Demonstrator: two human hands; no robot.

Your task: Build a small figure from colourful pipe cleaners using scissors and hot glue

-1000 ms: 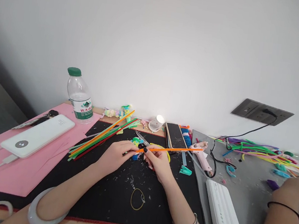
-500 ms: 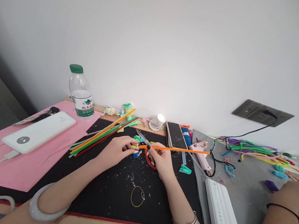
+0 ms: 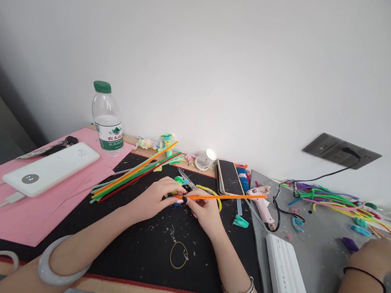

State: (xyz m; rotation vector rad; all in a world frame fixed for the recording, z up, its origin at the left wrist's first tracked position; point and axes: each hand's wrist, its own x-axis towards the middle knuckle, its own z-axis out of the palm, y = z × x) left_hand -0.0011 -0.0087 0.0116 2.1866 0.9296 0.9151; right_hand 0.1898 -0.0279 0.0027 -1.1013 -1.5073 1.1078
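Observation:
My left hand (image 3: 155, 196) is closed, its fingertips pinching a small piece of colourful fuzzy craft work (image 3: 178, 180) with green and blue parts, mostly hidden by the fingers. In the fingertips of my right hand (image 3: 205, 212) is an orange pipe cleaner (image 3: 235, 197). Its near end reaches my left fingers, and the long free end sticks out to the right. Behind the hands lie scissors (image 3: 188, 180), their handles covered. A bent yellow pipe cleaner (image 3: 217, 200) shows beyond my right hand.
Loose pipe cleaners (image 3: 134, 177) lie left on the black mat (image 3: 137, 259), a rubber band (image 3: 178, 256) in front. Around stand a bottle (image 3: 107, 125), paper cup (image 3: 206, 159), phone (image 3: 230, 178), glue gun (image 3: 263, 206) and power banks (image 3: 52, 168). Another person's hand (image 3: 371, 258) is at right.
My right hand has shifted left, closer to my left fingers, and the orange pipe cleaner now tilts slightly upward. The red scissor handle is covered; the yellow pipe cleaner has come into view.

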